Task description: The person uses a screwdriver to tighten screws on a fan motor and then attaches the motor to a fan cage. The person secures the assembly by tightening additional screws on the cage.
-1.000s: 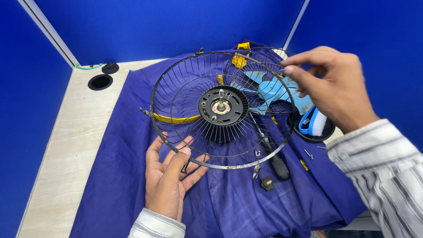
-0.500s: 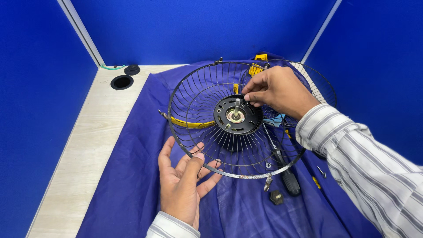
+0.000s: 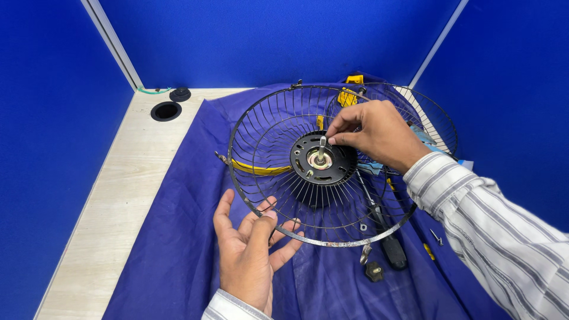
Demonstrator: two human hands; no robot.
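We see a wire fan guard [image 3: 278, 172] resting on a blue cloth [image 3: 178, 237] that covers a pale wooden table [image 3: 112, 178]. Our left hand [image 3: 252, 255] supports the near rim of the guard from below, palm up, fingers spread wide and loosely curled. Our right hand [image 3: 373, 133] reaches over the guard, thumb and forefinger pinched narrow at the metal shaft [image 3: 322, 148] that stands upright in the black hub [image 3: 323, 160]. A screwdriver [image 3: 385, 237] and a black knob [image 3: 374, 271] lie on the cloth, just beside the rim.
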